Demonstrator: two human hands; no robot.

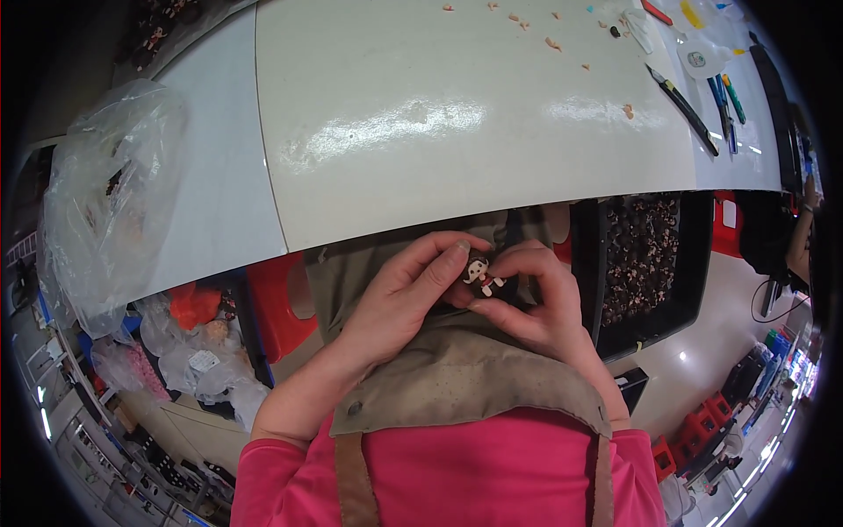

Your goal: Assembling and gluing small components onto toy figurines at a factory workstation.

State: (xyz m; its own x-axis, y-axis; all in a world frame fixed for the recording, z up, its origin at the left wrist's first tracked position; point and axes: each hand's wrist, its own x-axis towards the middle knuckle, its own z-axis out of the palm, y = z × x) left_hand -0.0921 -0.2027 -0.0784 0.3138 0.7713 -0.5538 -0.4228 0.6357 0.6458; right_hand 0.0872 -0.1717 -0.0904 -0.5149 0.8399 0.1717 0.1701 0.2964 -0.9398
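Between my two hands, just in front of the table's near edge and above my apron, is a small figurine (480, 274) with dark brown hair, a pale face and a bit of red on its body. My left hand (423, 277) is closed on its left side, the thumb lying by the head. From the other side my right hand (538, 294) grips it between thumb and bent fingers. The figurine's face is turned up toward me. Part of its dark back and the fingertips beneath are hidden.
A white table (378, 176) spans the front, with peach scraps (552, 43) and a craft knife (683, 110) on it. Pens (733, 98) lie far right. A black crate (650, 263) of similar small pieces stands at right. Clear plastic bags (114, 202) hang over the left end.
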